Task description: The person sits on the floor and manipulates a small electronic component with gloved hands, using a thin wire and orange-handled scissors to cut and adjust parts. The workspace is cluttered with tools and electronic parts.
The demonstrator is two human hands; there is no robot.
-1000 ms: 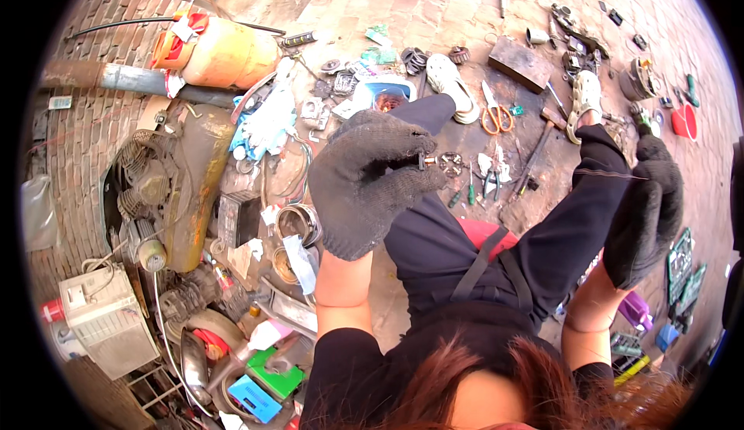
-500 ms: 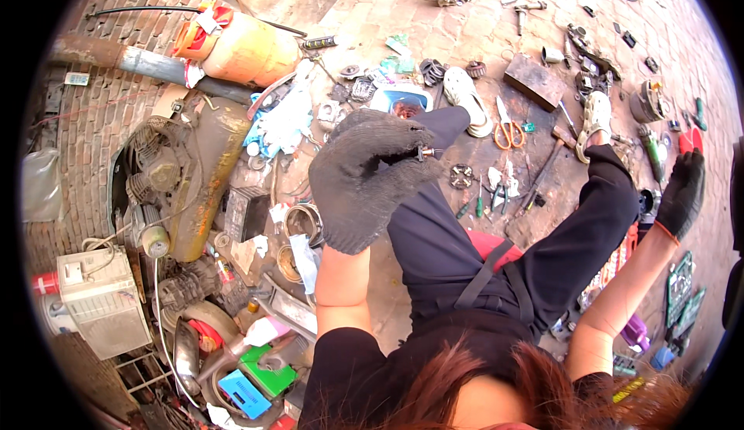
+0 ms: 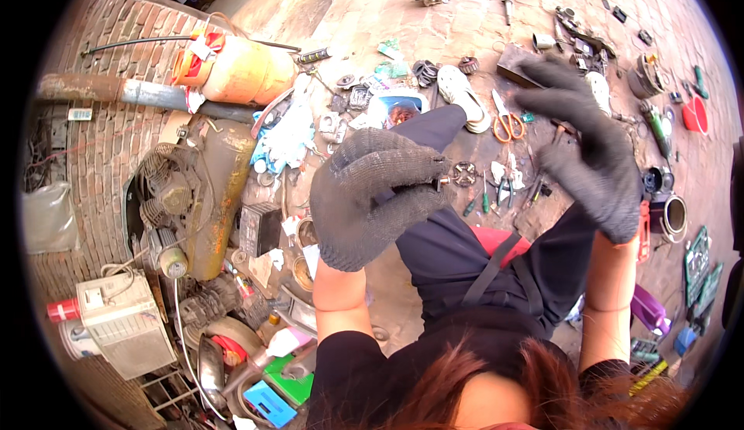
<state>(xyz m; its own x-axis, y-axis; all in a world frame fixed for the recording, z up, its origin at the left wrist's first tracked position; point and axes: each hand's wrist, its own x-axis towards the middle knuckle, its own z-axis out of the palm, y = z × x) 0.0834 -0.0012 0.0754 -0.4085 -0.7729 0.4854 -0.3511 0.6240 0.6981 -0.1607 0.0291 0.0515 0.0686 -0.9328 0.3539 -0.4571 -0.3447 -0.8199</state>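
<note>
My left hand (image 3: pixel 376 197), in a dark knitted glove, is raised in front of my body. Its fingertips pinch a small part (image 3: pixel 442 181) with a metallic end, mostly hidden by the glove; I cannot make out its kind. My right hand (image 3: pixel 585 147), gloved too and smeared by motion, hangs over my right leg. Its fingers are apart and hold nothing visible. Beyond them lie orange-handled scissors (image 3: pixel 508 125) and a rectangular metal box (image 3: pixel 518 65), partly covered by the right glove. A round dark part (image 3: pixel 464 173) lies on the ground past the left fingertips.
Screwdrivers and pliers (image 3: pixel 506 186) lie between my feet. A blue-white basin (image 3: pixel 399 106) stands by my left shoe (image 3: pixel 463 95). At far right is a red bucket (image 3: pixel 695 114). An orange gas cylinder (image 3: pixel 252 72), a rusty tank (image 3: pixel 221 189) and scattered parts fill the left side.
My right hand has left the red bucket at the far right and swung inward over my right leg. The left hand keeps its pinch, shifted slightly down and right in the picture.
</note>
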